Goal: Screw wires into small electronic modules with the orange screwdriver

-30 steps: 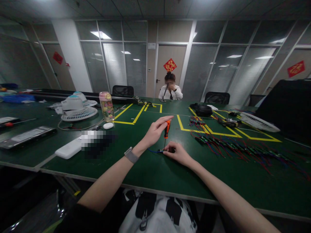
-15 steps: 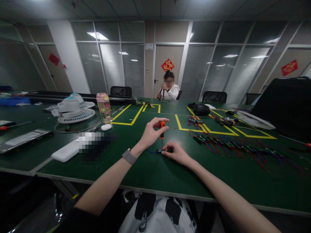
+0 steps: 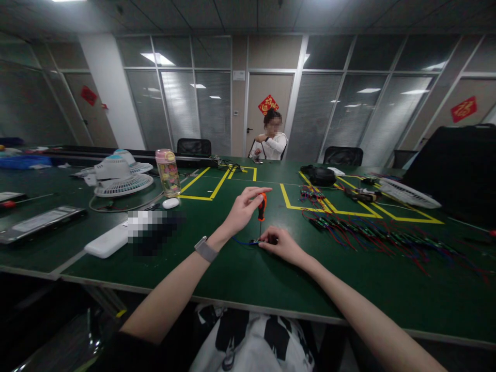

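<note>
The left hand (image 3: pixel 243 211) has its thumb and outstretched fingers closed lightly about the handle of an orange-and-black screwdriver (image 3: pixel 262 207), which stands nearly upright, shaft downward. At its tip, the thumb and fingertips of the right hand (image 3: pixel 282 245) are pinched nearly together on a small part (image 3: pixel 254 242); it looks like a circuit board, though it is too tiny and covered to be sure. A blue wire (image 3: pixel 242 241) trails leftward from it across the green table (image 3: pixel 232 279). A watch (image 3: pixel 206 249) circles the left wrist. To the right lies a long row of wired boards (image 3: pixel 372 232); to the left stand a pink-lidded bottle (image 3: pixel 168 173) and white fans (image 3: pixel 122 178). Across the table sits a person in white (image 3: pixel 276 145).
</note>
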